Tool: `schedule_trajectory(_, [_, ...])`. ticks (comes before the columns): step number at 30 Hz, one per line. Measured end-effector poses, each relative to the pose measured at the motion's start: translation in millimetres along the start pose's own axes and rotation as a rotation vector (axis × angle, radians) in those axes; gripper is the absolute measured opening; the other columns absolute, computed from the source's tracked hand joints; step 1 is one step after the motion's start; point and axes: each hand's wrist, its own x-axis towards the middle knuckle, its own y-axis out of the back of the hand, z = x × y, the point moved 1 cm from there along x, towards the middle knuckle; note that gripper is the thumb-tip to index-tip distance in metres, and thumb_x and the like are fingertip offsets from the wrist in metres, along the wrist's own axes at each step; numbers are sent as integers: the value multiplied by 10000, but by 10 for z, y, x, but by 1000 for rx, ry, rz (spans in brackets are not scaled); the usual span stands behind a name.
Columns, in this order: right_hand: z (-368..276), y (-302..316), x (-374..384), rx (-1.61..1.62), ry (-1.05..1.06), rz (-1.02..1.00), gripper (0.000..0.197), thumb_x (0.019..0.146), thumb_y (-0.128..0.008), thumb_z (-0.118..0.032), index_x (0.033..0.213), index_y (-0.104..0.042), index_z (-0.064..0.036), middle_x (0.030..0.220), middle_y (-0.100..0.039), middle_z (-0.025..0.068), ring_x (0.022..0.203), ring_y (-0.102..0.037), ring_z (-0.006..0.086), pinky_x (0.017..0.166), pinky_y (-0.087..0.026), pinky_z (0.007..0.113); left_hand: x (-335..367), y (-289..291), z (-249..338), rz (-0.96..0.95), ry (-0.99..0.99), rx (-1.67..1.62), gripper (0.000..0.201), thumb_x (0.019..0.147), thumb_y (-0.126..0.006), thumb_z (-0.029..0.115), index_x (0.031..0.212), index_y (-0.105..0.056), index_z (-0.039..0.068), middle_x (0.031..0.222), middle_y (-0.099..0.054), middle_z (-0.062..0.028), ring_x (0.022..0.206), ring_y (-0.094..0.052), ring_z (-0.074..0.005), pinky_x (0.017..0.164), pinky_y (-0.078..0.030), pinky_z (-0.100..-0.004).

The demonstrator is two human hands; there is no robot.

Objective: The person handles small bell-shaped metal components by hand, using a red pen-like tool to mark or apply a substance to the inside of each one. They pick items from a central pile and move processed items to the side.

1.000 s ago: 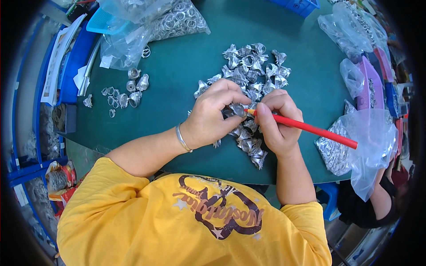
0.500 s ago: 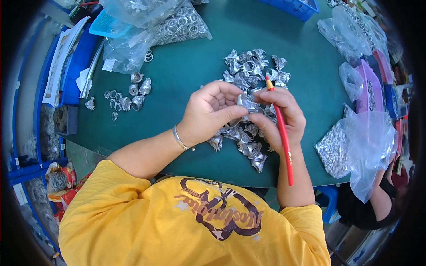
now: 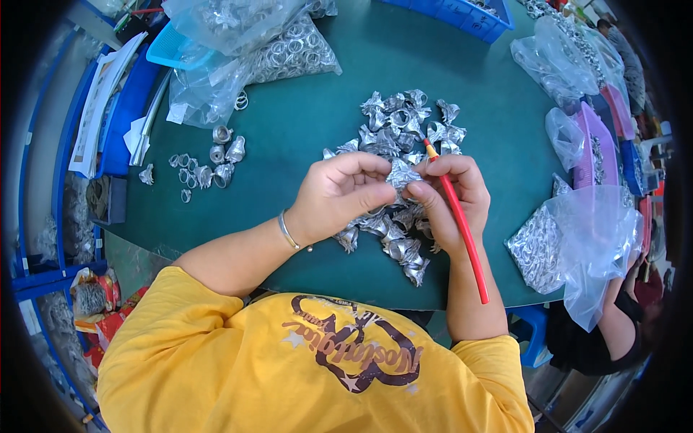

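A silver metal ring point(image 3: 401, 175) with a wide sculpted top is held between both hands above a heap of similar rings. My left hand point(image 3: 345, 189) pinches its left side with thumb and index finger. On the other side, my right hand point(image 3: 456, 195) grips it with the fingertips and also carries a red pencil point(image 3: 462, 229), its tip pointing away from me. Beneath and beyond the hands, the pile of silver rings point(image 3: 393, 119) spreads over the green table point(image 3: 289, 115); my hands hide part of it.
Several loose rings point(image 3: 204, 175) lie at the left. Clear bags of rings point(image 3: 296, 54) and a light blue basket point(image 3: 170, 47) stand at the far left. A blue crate point(image 3: 462, 20) is at the back. On the right are a purple tray point(image 3: 588, 148), a bag of silver pieces point(image 3: 535, 245) and another person's arm point(image 3: 619, 325).
The ring has turned between my fingers, so its sculpted top now shows instead of its smooth band. The pencil has tilted slightly with my right hand.
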Motion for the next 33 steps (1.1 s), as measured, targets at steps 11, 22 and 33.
schedule_trajectory(11, [-8, -64, 33, -35, 45, 98, 88, 865, -576, 19, 928, -518, -2, 794, -623, 80, 656, -609, 111, 594, -503, 232, -7, 49, 181, 113, -301, 373, 180, 816, -703, 142, 821, -588, 4, 798, -522, -39, 686, -477, -91, 589, -396, -216])
schedule_trajectory(22, [-32, -46, 106, -49, 35, 158, 66, 890, -557, -15, 918, -497, -9, 738, -593, 62, 638, -578, 97, 583, -479, 220, 900, 616, 1866, 851, -818, 1366, 181, 767, -651, -2, 941, -606, 10, 977, -586, -89, 872, -562, -155, 763, -456, -247])
schedule_trajectory(33, [-62, -11, 56, -115, 9, 124, 83, 880, -599, -48, 905, -530, -8, 762, -603, 56, 639, -577, 89, 571, -472, 209, 191, 240, 237, -135, -331, 1413, 163, 704, -756, 177, 738, -654, 55, 811, -561, -86, 824, -561, -252, 701, -447, -326])
